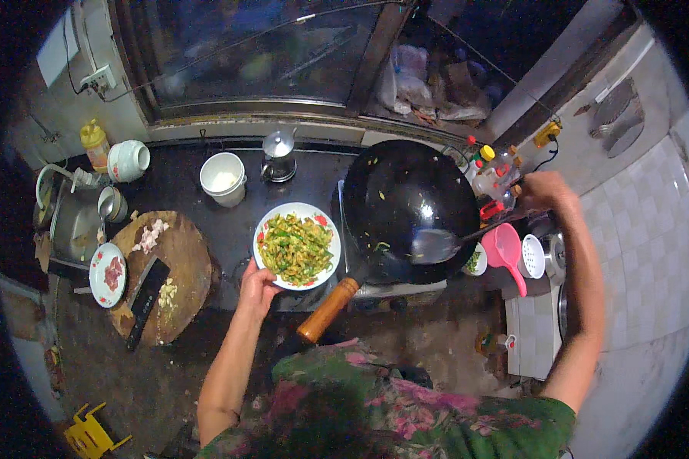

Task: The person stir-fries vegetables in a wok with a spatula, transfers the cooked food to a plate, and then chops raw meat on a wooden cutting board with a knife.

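My left hand (258, 290) grips the lower left rim of a white floral plate (297, 246) heaped with chopped green and yellow cooked food. To its right sits a black wok (407, 195), its wooden handle (328, 310) pointing towards me. Small food scraps cling inside the wok. My right hand (542, 192) is closed around the handle end of a metal spatula (436, 245), whose blade rests in or just over the wok's lower right part.
At left, a round wooden chopping board (189, 258) carries a cleaver (148, 298), chopped garlic and pale meat pieces. A plate of meat (108, 275) overlaps its edge. Right of the wok stand bottles (487, 153), a pink ladle (502, 246) and a small bowl of greens (475, 261).
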